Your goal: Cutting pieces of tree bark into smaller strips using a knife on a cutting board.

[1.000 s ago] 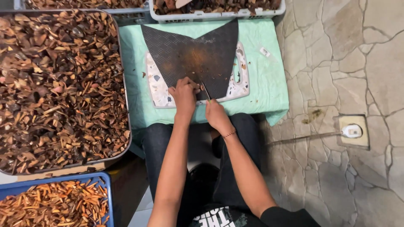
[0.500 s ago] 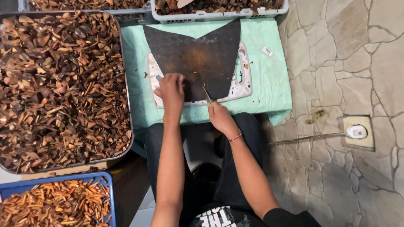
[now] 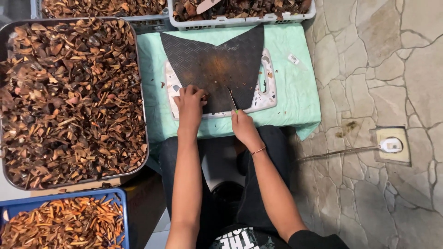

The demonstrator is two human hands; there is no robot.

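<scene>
Change since the earlier frames: the left hand [image 3: 190, 102] has been shifted leftward along the near edge of the dark, ridged rubber mat [image 3: 217, 64], away from the right hand [image 3: 243, 127], so that a gap is now seen between the two.

Item 1. Small knife with a thin metal blade [image 3: 231, 100]: clasped in the closed right hand, blade pointed away from the body and laid over the near edge of the mat.

Item 2. Left hand: set palm down on the mat, fingers curled. Whether a piece is pinched beneath them cannot be told.

Item 3. Dark mat: spread over a white plastic cutting board [image 3: 269, 87], directly beyond both hands.

Item 4. Pale green cloth [image 3: 295, 92]: laid under the board, draped over a low stand above the person's knees.

Item 5. Large metal tray of brown dried husk pieces [image 3: 69, 97]: placed beside the left hand, on its outer side.

Item 6. Blue crate of orange strips [image 3: 60, 221]: located near the left elbow.

Item 7. Two grey baskets of brown pieces [image 3: 240, 11]: positioned beyond the mat.

Item 8. Stone-paved floor [image 3: 383, 69]: to the right of the knife hand.
</scene>
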